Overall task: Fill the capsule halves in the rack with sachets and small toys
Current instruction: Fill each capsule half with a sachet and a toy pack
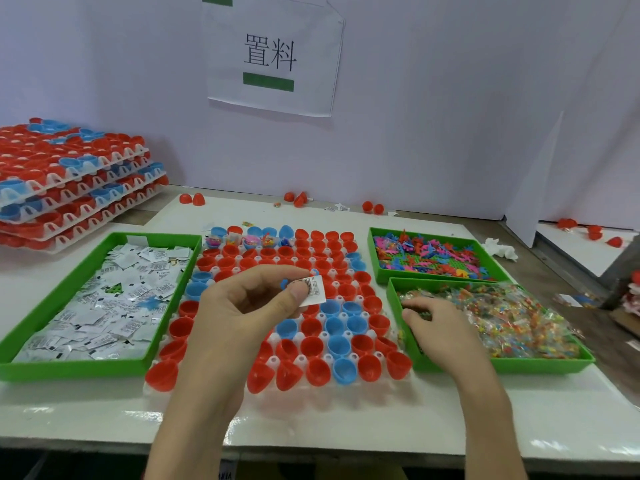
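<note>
- Head view, upper left of the frame: a stack of racks [69, 181], loaded with red and blue halves, sits at the back of the table.
- Lower left: a long green tray [86, 370] holds a heap of white sachets [104, 306].
- Left of centre: your left hand [242, 306] hangs over the middle of the rack. Thumb and forefinger pinch one sachet [316, 289] by its edge, and the other fingers are curled in beneath.
- Centre: the white rack [273, 360] lies between the trays, with its red and blue capsule halves [311, 344] open side up. At the left of its back row, a few filled halves [256, 241] show coloured toys inside.
- Upper centre: a paper sign [273, 53] with printed characters hangs on the wall. Below it, loose red halves [192, 199] lie along the table's back edge.
- Right of centre: your right hand [440, 327] rests in the left end of the near tray [502, 367]. Its fingers are bent down into the clear toy packets [519, 317]; you cannot tell from here whether they grip one.
- Right, further back: the far tray [384, 276] holds loose plastic toys [429, 254] in many colours. A crumpled tissue [502, 249] lies just beside its right rim.
</note>
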Available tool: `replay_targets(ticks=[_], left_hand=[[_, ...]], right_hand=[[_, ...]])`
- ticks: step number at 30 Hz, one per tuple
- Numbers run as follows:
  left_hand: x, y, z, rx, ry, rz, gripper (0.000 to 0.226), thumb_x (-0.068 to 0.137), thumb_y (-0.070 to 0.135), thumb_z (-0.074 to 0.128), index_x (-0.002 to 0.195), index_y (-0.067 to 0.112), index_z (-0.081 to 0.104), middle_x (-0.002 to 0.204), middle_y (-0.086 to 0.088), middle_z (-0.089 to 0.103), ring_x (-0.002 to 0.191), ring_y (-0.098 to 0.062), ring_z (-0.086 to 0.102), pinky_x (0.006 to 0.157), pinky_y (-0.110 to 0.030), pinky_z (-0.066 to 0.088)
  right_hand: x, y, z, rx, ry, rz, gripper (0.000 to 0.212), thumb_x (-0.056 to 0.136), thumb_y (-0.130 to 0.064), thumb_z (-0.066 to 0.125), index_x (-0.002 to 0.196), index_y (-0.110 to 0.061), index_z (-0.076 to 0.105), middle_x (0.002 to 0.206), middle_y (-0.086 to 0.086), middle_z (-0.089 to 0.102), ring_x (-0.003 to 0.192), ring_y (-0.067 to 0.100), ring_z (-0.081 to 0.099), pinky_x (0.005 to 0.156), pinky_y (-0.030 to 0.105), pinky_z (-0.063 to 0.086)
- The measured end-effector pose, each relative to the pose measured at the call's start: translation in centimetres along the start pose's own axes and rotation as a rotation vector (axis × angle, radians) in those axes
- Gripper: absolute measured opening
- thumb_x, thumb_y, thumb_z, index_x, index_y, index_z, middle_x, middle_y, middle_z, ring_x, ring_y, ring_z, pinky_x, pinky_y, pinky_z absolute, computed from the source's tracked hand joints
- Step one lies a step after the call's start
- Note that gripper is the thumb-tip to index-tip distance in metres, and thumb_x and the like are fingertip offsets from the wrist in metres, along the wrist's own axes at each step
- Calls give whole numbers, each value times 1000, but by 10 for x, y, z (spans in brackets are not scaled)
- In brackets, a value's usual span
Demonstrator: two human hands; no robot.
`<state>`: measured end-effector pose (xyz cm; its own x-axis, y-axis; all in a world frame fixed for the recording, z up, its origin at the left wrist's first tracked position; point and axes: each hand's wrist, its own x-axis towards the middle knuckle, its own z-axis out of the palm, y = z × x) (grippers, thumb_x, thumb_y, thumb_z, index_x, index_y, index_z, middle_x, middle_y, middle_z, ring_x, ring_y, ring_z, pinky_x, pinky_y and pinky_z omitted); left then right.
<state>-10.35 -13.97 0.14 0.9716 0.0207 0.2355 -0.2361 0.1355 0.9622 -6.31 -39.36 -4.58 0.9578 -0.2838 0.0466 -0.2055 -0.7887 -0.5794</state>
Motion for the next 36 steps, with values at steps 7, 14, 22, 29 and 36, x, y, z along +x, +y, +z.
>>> replay_targets(ticks=[7, 14, 22, 29, 36], left_hand=[[0, 0, 0, 7, -2, -6, 33, 51, 48, 74, 82, 36, 80, 81, 0, 76, 79, -17, 71, 65, -19, 57], [0, -1, 0, -8, 2, -9, 31, 52, 45, 75, 81, 35, 80, 79, 1, 76, 73, -13, 71, 64, -17, 55], [-2, -2, 12, 13, 65, 9, 20, 63, 36, 73, 81, 36, 79, 75, 5, 75, 67, -10, 70, 58, -13, 53], [-4, 2, 18, 15, 139, 89, 20, 65, 36, 73, 85, 37, 78, 74, 7, 75, 67, -7, 70, 58, -11, 52], [-4, 3, 16, -71, 21, 55, 22, 66, 33, 71, 87, 34, 80, 81, 2, 77, 75, -10, 73, 66, -15, 55]], right_hand=[[-1, 6, -1, 211, 84, -21, 15, 90, -17, 72, 100, -26, 76, 89, -8, 70, 83, 11, 65, 75, 31, 54], [-4, 4, -3, 356, 370, -61, 21, 86, -6, 75, 84, -27, 75, 82, -14, 72, 79, -1, 65, 69, 15, 49], [-48, -55, -29, 950, -81, -459, 18, 78, -16, 80, 91, -28, 79, 90, 1, 78, 84, 17, 75, 75, 20, 58], [-69, -90, -22, 902, -61, -546, 23, 80, -4, 79, 88, -25, 77, 85, -1, 77, 82, 18, 75, 73, 20, 58], [-69, -94, -14, 840, 29, -504, 22, 82, -4, 77, 90, -24, 75, 82, -8, 76, 81, 8, 74, 71, 15, 56]])
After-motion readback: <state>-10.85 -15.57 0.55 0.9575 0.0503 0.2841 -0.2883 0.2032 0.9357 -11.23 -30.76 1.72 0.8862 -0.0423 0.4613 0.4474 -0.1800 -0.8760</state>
